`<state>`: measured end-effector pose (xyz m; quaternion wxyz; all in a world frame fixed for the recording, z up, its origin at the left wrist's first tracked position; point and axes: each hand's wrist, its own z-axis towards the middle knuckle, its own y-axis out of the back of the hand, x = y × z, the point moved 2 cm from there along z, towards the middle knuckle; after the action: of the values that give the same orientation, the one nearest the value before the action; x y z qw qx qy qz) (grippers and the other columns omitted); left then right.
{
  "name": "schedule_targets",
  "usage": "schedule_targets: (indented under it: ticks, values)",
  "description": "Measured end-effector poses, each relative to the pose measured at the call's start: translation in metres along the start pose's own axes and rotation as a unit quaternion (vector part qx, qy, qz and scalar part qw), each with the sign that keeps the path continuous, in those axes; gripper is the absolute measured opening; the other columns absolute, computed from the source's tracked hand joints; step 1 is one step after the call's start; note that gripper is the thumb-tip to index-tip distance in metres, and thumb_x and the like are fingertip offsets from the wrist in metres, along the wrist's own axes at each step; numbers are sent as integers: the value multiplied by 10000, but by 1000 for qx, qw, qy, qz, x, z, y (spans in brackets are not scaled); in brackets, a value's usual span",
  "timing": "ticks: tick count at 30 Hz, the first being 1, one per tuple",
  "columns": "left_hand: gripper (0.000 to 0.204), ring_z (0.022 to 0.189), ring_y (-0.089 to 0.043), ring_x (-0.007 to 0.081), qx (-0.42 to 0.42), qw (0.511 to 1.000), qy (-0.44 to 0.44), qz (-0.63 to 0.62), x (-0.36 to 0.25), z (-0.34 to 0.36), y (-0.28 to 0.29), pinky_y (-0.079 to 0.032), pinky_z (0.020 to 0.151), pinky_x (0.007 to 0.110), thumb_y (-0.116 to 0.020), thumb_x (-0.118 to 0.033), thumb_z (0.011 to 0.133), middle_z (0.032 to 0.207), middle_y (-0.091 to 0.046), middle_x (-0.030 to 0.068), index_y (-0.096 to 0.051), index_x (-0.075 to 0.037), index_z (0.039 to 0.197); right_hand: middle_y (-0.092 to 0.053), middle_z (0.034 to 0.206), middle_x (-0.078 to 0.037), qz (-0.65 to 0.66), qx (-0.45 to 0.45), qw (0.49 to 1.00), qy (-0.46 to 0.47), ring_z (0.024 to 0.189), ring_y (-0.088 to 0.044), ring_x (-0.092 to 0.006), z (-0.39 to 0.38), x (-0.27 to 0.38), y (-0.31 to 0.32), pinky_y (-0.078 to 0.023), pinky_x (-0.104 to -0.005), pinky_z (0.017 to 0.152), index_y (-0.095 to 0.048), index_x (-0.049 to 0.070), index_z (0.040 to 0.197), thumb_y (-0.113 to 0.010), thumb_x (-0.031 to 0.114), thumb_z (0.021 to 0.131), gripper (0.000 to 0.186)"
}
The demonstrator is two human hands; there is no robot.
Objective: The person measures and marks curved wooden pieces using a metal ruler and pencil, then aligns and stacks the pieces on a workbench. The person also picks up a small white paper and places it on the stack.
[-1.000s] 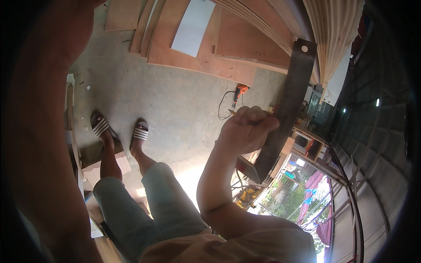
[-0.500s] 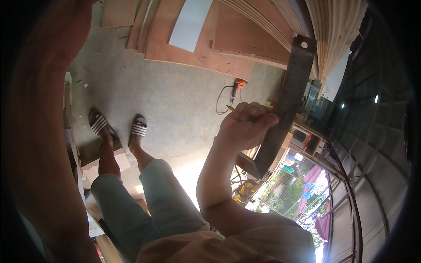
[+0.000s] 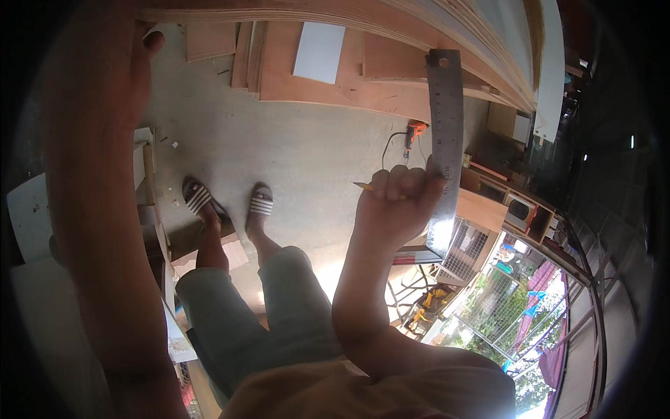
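Grey metal makes up the ruler [image 3: 448,112] that the right hand [image 3: 396,213] holds upright in a closed fist, the thumb lying against the blade. A hole pierces its upper end, above the hand, and a darker crosspiece meets its lower end, just below and to the right of the fist. Curled into the same fingers is a pencil [image 3: 363,186], its pointed tip sticking out to the left. The left hand [image 3: 125,80] is raised well apart on the other side, thumb up, near the edge of the plywood sheets [image 3: 293,15]; its fingers are too dark to make out, so I cannot tell whether it grips them. The ruler's top overlaps these sheets in view, but contact is unclear. Between and beyond the hands, plywood pieces [image 3: 279,77] lie on the concrete floor [image 3: 307,150], with a white panel [image 3: 319,54] on top. An orange power tool [image 3: 414,133] with a dark cord lies on the floor beyond the right fist. To the right of that fist stands a wooden shelf unit [image 3: 536,222].
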<state>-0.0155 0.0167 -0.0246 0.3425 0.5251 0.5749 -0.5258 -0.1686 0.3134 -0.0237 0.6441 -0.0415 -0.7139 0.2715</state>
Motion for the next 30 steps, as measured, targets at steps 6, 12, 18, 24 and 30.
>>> schedule_targets:
  ticks: [6, 12, 18, 24, 30]
  values:
    - [441, 1066, -467, 172, 0, 994, 105, -1, -31, -16, -14, -308, 858, 415, -524, -361, 964, 1192, -510, 25, -434, -111, 1316, -420, 600, 33, 110, -110, 983, -100, 499, -338, -93, -2, 23, -21, -295, -260, 443, -577, 74, 1175, -507, 365, 1024, 335]
    - [649, 1257, -415, 241, 13, 984, 170, 45, -43, -14, -10, -246, 956, 460, -481, -475, 964, 1370, -426, 98, -291, -93, 1453, -393, 603, 42, 129, -281, 928, -206, 505, -331, -95, 13, 32, -41, -282, -267, 457, -597, 104, 1081, -486, 295, 1029, 226]
    - [740, 1492, -158, 229, 92, 963, 238, 89, -48, -14, -10, -14, 1147, 496, -395, -530, 980, 1560, -234, 128, -172, -94, 1536, -380, 605, 33, 179, -320, 897, -247, 501, -320, -89, 16, 36, -57, -269, -261, 469, -589, 115, 1010, -504, 280, 1019, 186]
    - [587, 1263, -404, 253, 98, 954, 244, 147, -39, 5, 5, -218, 1054, 560, -502, -453, 952, 1354, -428, 93, -344, -118, 1407, -370, 616, 37, 206, -328, 876, -289, 505, -301, -87, 22, 45, -73, -262, -262, 474, -608, 116, 1023, -496, 292, 1022, 208]
    - [399, 1019, -449, 172, 39, 947, 275, 160, -53, 0, -8, -279, 851, 458, -432, -476, 973, 1151, -507, 22, -496, -149, 1192, -380, 636, 24, 212, -341, 844, -356, 509, -300, -95, 24, 58, -80, -270, -280, 484, -617, 123, 1029, -524, 297, 1002, 199]
